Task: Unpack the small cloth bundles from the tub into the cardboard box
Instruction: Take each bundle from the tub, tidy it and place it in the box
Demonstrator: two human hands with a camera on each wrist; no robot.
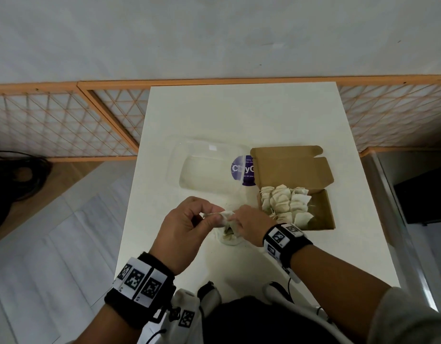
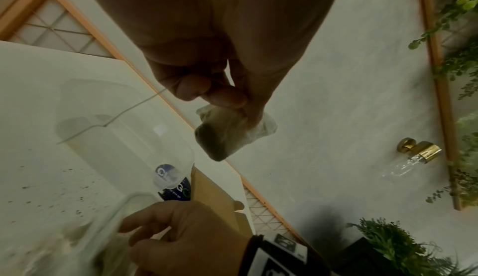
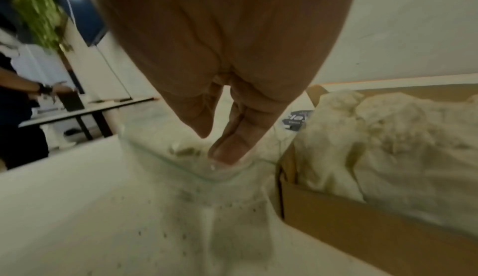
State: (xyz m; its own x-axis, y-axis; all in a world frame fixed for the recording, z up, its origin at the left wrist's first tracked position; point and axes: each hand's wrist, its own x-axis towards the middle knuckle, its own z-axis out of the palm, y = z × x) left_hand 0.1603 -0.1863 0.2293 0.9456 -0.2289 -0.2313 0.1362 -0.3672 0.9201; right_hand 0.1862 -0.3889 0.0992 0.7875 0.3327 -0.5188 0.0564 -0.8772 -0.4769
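My left hand (image 1: 215, 216) hovers above the table's near middle and pinches one small cream cloth bundle (image 1: 227, 216) between thumb and fingers. From below, the bundle (image 2: 225, 135) hangs from those fingertips (image 2: 227, 96), trailing a thin string. Beneath it stands the clear tub (image 1: 229, 240), still holding bundles. My right hand (image 1: 249, 224) points down into the tub (image 3: 165, 161). Its thumb and forefinger (image 3: 227, 153) are slightly apart with nothing visible between them. To the right, the open cardboard box (image 1: 326, 209) holds several rows of bundles (image 1: 284, 202).
A large clear lid (image 1: 204, 170) with a purple label lies behind the tub, touching the box flap. Dark crumbs speckle the white table (image 1: 239, 115). An orange lattice fence (image 1: 65, 120) stands behind, with black cables (image 1: 13, 177) on the floor to the left. Another person (image 3: 15, 100) works at a far table.
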